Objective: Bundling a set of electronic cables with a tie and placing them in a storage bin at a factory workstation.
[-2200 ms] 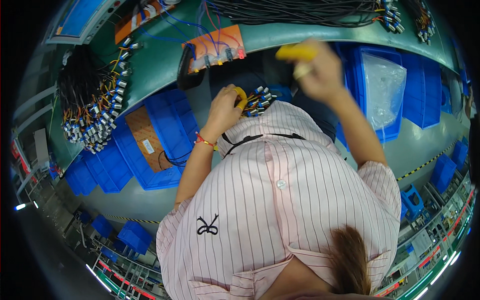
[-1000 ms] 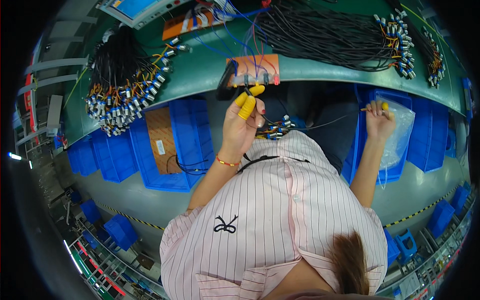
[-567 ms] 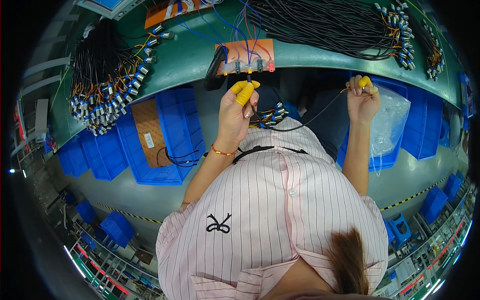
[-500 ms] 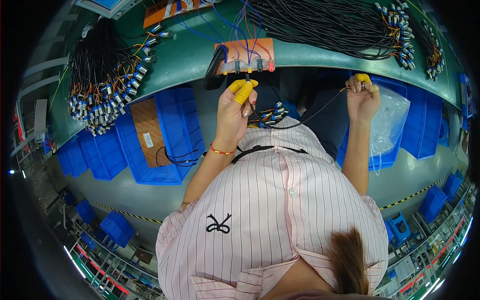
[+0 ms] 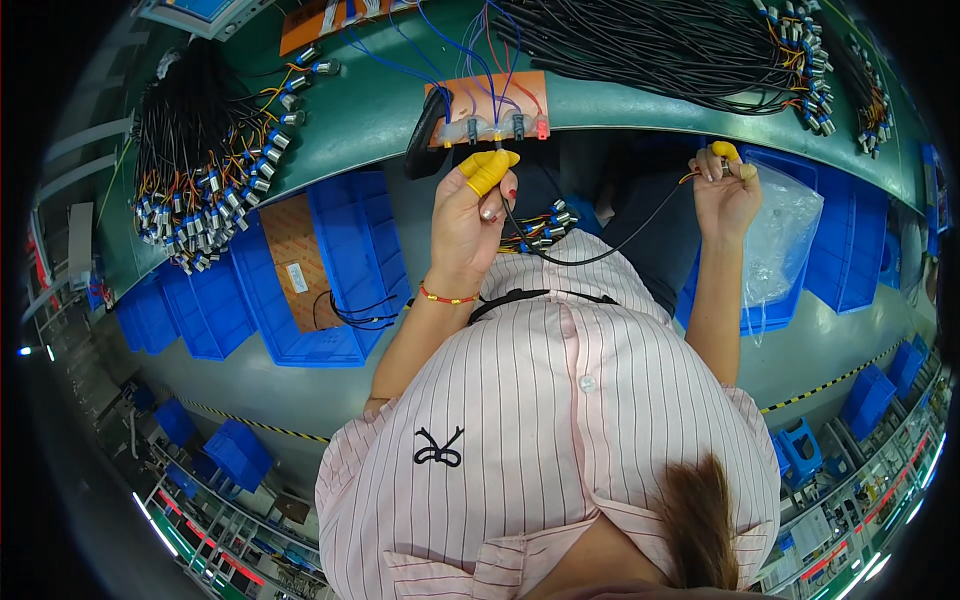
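My left hand [image 5: 472, 205], yellow covers on its fingertips, is closed on one end of a thin black cable [image 5: 625, 240]. That end meets a yellow socket at the front edge of an orange board [image 5: 486, 97]; how deep it sits is hidden by my fingers. The cable sags over my lap to my right hand [image 5: 726, 190], which is pinched around its other end, where short orange wires show. The tip there is mostly covered by my fingers. Blue, purple and red wires [image 5: 538, 98] run across the board, and a black clamp-like piece [image 5: 428, 132] grips its left side.
Black cables with silver-and-blue ends hang in a bundle [image 5: 205, 170] at the left of the green bench [image 5: 350, 135]; more cables [image 5: 650, 50] lie at the back right. Several connector ends [image 5: 548, 225] rest by my lap. Blue bins [image 5: 355, 260] stand left, and another holds a clear bag [image 5: 780, 240] at right.
My left hand has edged up toward the board, and the black cable end between fingers and socket shows less. My right hand has barely shifted, still pinching the other end.
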`<action>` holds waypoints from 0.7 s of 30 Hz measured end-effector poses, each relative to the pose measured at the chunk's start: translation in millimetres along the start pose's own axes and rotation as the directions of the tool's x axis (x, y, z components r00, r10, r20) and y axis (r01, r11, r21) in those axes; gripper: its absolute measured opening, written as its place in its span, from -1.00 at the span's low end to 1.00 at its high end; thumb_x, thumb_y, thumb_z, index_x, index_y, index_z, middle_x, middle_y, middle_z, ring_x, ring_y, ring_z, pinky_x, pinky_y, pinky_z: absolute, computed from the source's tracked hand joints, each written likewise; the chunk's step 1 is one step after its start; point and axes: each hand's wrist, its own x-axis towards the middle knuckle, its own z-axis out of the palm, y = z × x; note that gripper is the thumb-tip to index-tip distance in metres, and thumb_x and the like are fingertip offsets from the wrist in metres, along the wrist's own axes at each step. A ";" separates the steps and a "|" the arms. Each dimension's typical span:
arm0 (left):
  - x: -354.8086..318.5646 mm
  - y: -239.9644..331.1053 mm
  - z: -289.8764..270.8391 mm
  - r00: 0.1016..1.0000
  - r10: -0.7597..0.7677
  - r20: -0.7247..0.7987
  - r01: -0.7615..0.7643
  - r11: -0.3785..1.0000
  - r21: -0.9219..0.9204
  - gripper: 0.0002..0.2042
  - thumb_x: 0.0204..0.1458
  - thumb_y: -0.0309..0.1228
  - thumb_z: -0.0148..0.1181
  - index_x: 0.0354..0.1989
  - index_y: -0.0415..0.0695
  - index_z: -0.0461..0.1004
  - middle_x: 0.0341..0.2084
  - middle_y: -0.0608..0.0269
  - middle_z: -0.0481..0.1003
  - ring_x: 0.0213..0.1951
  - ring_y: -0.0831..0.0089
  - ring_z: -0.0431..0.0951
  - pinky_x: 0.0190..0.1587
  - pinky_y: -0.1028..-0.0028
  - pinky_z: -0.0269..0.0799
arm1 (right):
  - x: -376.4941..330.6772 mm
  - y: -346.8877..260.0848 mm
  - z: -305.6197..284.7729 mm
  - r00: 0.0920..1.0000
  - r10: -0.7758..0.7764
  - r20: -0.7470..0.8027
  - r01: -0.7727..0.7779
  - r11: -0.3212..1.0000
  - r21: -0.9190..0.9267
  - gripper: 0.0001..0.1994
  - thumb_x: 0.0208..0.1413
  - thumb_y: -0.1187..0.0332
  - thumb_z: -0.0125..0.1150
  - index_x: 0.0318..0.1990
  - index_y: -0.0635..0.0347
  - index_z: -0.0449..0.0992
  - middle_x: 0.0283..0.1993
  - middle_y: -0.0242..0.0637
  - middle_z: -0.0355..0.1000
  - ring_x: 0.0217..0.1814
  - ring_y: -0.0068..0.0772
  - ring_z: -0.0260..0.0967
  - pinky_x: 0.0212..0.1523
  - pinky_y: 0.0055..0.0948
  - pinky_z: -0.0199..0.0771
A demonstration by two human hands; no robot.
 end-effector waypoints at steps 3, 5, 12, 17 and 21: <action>4.0 -0.9 -2.3 1.000 0.022 0.011 -0.022 0.997 0.067 -0.79 0.22 -0.49 -0.02 -0.09 -0.36 0.45 -0.52 0.20 0.44 -0.66 0.76 0.19 -0.51 0.74 0.13 | 0.6 1.8 7.4 0.999 -0.003 -0.033 0.003 1.000 0.012 -0.79 -0.02 0.32 -0.06 -0.38 0.30 0.39 -0.55 -0.33 0.14 -0.41 -0.43 0.06 -0.15 -0.41 0.09; 6.0 -1.3 -3.4 0.999 0.028 0.020 -0.029 0.995 0.093 -0.77 0.24 -0.45 -0.02 -0.10 -0.37 0.45 -0.54 0.22 0.43 -0.66 0.77 0.18 -0.50 0.73 0.14 | 0.8 2.7 14.2 0.997 -0.015 -0.073 0.016 1.000 0.016 -0.82 -0.03 0.33 -0.07 -0.41 0.28 0.37 -0.56 -0.32 0.13 -0.42 -0.43 0.06 -0.15 -0.41 0.10; 9.2 14.7 5.5 0.993 -0.096 0.067 0.071 0.947 0.314 -0.67 0.32 -0.25 -0.12 -0.11 -0.31 0.44 -0.60 0.29 0.41 -0.66 0.71 0.23 -0.55 0.69 0.15 | -0.9 -7.2 4.4 0.998 -0.062 0.034 0.061 0.998 0.030 -0.88 -0.10 0.37 -0.04 -0.56 0.16 0.22 -0.58 -0.33 0.07 -0.47 -0.46 -0.01 -0.20 -0.41 0.08; 9.5 4.5 12.2 0.999 -0.015 0.042 -0.001 0.934 0.357 -0.70 0.33 -0.28 -0.14 -0.19 -0.27 0.43 -0.69 0.38 0.31 -0.70 0.69 0.10 -0.54 0.66 0.09 | -11.7 -15.7 -3.8 0.994 -0.108 -0.033 0.109 0.994 0.017 -0.88 -0.11 0.37 -0.04 -0.57 0.14 0.21 -0.58 -0.33 0.07 -0.48 -0.46 -0.01 -0.23 -0.41 0.07; 8.4 -3.3 5.0 0.997 0.037 0.065 -0.054 0.955 0.292 -0.73 0.32 -0.29 -0.10 -0.23 -0.24 0.45 -0.69 0.37 0.31 -0.70 0.69 0.09 -0.57 0.64 0.05 | -14.5 -20.7 -9.8 0.990 -0.133 -0.043 0.136 0.989 0.066 -0.89 -0.12 0.37 -0.03 -0.57 0.12 0.20 -0.59 -0.34 0.06 -0.48 -0.46 -0.02 -0.24 -0.42 0.06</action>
